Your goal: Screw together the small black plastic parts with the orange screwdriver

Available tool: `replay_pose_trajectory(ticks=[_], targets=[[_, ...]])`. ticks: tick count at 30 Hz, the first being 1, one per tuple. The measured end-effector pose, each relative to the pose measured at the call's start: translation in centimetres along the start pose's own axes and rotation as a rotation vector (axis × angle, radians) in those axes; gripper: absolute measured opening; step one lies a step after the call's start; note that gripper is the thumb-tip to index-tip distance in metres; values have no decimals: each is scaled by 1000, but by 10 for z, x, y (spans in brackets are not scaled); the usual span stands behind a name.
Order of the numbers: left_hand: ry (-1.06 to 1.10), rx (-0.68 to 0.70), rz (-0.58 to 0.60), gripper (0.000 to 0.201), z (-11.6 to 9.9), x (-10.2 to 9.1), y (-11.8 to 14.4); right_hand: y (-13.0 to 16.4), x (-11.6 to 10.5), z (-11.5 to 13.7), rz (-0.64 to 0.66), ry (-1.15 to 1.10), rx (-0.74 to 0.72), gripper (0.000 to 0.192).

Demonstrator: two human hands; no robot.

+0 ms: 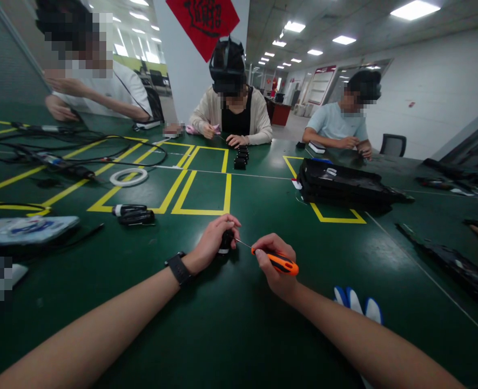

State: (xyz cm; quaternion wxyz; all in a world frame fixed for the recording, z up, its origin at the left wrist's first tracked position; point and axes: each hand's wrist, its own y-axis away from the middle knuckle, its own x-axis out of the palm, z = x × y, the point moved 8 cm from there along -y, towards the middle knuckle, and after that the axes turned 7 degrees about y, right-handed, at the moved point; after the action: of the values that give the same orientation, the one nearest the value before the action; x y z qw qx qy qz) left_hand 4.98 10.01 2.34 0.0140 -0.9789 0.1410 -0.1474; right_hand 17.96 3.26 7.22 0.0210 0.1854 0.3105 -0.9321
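Note:
My right hand (276, 265) is closed around the orange and black handle of a screwdriver (286, 263). Its thin metal shaft points left, and the tip meets or nearly meets a small black part (224, 241) with a white band. Over that part my left hand (215, 240) is curled, holding it against the green tabletop; the fingers cover much of it, so its exact kind cannot be made out. A black watch sits on my left wrist. A white and blue glove (356, 302) lies partly under my right forearm.
Black cylindrical parts (133, 214) lie left of my hands, near a white ring (128, 177) and tangled black cables (60, 156). Yellow tape marks rectangles on the table (206, 335). Stacked black cases (340, 183) stand at right. Several people sit around the table.

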Motion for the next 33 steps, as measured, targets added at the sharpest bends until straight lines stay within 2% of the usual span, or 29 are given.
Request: replay_pose_trajectory(ticks=[9,16,21,25,30,33], targets=[[-7,20,19,18,1,-1,0,-2,3,9,51,24,-105,14],[-10,21,-3,19,-2,0,0,-1,7,-9,54,-36,74,18],[-1,19,-6,18,-1,-1,0,-2,5,1,50,23,-50,10],[21,27,17,17,-2,0,1,-4,3,8,46,53,-98,12],[13,27,7,18,-3,-1,1,-3,5,1,47,38,2,15],[16,18,7,18,-2,-1,1,-1,4,-4,13,-4,41,10]])
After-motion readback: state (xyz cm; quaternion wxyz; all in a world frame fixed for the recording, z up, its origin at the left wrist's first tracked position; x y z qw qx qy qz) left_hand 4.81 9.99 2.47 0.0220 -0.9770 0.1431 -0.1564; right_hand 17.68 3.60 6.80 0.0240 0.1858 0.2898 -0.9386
